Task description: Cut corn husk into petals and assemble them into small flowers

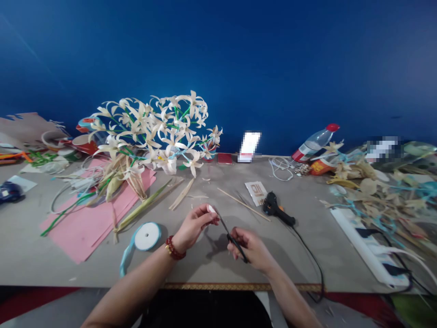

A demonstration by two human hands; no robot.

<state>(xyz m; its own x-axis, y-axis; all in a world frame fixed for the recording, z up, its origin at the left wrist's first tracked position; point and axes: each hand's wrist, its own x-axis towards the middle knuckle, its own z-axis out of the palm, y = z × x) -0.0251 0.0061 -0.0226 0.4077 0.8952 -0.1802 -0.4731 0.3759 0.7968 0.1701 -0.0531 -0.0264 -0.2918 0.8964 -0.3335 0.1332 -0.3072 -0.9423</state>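
My left hand (pixel 197 224), with a red beaded bracelet at the wrist, pinches a small white piece (pixel 211 209), perhaps a petal; its full shape is hidden by the fingers. In my right hand (pixel 249 246) are dark-handled scissors (pixel 238 248), their blades pointing up and left to the white piece. Whether the blades touch it I cannot tell. Left of my forearm lies a roll of light-blue tape (pixel 147 236) with its loose end trailing toward the table edge. A thin wooden stick (pixel 244 204) rests beyond both hands.
White flowers (pixel 167 123) on green stems stand at the back left, with pink sheets (pixel 78 228) in front. A black glue gun (pixel 278 209) lies at right, its cord running to the front edge. Farther right are a white power strip (pixel 362 246), a tilted bottle (pixel 314 143) and dried husks (pixel 372 191).
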